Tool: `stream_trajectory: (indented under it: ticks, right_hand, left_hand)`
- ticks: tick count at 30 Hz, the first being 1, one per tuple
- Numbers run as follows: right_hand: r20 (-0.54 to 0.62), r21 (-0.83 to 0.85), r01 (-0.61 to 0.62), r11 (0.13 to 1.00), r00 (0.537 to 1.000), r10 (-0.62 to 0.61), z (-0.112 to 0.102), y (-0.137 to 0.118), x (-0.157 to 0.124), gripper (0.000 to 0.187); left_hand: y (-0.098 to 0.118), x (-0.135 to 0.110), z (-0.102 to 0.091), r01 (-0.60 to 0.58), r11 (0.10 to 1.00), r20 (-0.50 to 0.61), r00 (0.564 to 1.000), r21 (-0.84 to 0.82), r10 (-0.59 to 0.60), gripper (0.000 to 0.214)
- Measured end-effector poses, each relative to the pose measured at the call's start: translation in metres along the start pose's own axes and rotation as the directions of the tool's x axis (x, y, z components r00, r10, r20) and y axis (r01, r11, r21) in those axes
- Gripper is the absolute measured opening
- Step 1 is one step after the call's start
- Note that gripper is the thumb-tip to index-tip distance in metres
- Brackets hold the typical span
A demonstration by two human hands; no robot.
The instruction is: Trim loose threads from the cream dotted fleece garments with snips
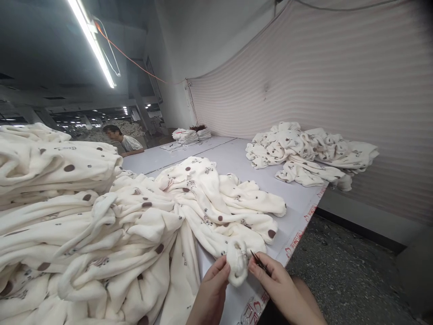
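A cream fleece garment (199, 189) with brown dots and small animal prints lies across the table. Its cuff (237, 266) is pinched at the near table edge by my left hand (214, 286), thumb and fingers pressed on the left side of the opening. My right hand (275, 280) is closed around small dark thread snips (261, 262), whose points face up and left. The right fingertips are close to the cuff's right side; whether they touch the fabric I cannot tell.
A large heap of matching fleece garments (84, 253) fills the left. Another pile (297, 149) lies at the far right table corner. Folded white stacks (189, 135) stand at the back of the table (233, 155). Another person (130, 143) is beyond the table's far left edge.
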State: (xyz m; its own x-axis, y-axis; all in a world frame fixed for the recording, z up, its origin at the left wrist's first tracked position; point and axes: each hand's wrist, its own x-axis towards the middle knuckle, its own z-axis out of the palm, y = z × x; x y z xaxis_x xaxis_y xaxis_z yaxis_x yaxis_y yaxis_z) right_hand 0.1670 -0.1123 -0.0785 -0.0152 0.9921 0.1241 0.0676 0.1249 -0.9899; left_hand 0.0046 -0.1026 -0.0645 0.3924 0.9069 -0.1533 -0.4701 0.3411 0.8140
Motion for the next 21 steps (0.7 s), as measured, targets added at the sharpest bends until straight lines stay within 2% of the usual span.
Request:
stream_trajectory:
  ticks: [3, 4, 6, 8, 10, 12, 15, 17, 21]
  right_hand:
    - [-0.164, 0.003, -0.02, 1.0, 0.986, 0.021, 0.0, 0.013, 0.007, 0.031]
    - [-0.173, 0.016, -0.028, 0.999, 0.985, 0.031, 0.002, 0.015, 0.01, 0.031]
    - [-0.112, 0.071, -0.051, 0.996, 0.992, 0.059, 0.008, 0.018, 0.015, 0.032]
    - [-0.052, 0.158, -0.08, 0.984, 0.995, 0.089, 0.014, 0.017, 0.015, 0.031]
    - [-0.049, 0.289, -0.096, 0.953, 0.992, 0.115, 0.019, 0.014, 0.012, 0.03]
    - [-0.072, 0.433, -0.127, 0.892, 0.982, 0.174, 0.022, 0.012, 0.005, 0.03]
    - [-0.09, 0.541, -0.181, 0.821, 0.958, 0.271, 0.025, 0.014, -0.006, 0.037]
    - [-0.12, 0.515, -0.16, 0.842, 0.959, 0.255, 0.027, 0.017, -0.009, 0.04]
    - [-0.185, 0.337, -0.072, 0.939, 0.973, 0.141, 0.029, 0.018, -0.01, 0.042]
  left_hand:
    - [-0.003, 0.001, 0.002, -0.043, 0.998, 0.009, 0.999, 0.035, 0.042, 0.039]
    - [-0.005, 0.001, 0.002, -0.056, 0.997, 0.01, 0.998, 0.043, 0.056, 0.041]
    - [-0.009, 0.002, 0.002, -0.077, 0.995, -0.029, 0.997, 0.057, 0.078, 0.041]
    - [-0.013, 0.001, 0.0, -0.074, 0.996, -0.128, 0.989, 0.047, 0.079, 0.036]
    - [-0.015, 0.0, -0.004, -0.073, 0.997, -0.23, 0.971, -0.037, 0.062, 0.028]
    - [-0.015, -0.002, -0.009, -0.098, 0.976, -0.311, 0.95, -0.193, 0.034, 0.024]
    - [-0.014, -0.003, -0.014, -0.132, 0.916, -0.361, 0.932, -0.38, -0.016, 0.029]
    - [-0.013, -0.005, -0.013, -0.125, 0.907, -0.345, 0.938, -0.403, -0.024, 0.03]
    - [-0.007, -0.008, -0.002, -0.106, 0.943, -0.268, 0.963, -0.315, 0.019, 0.028]
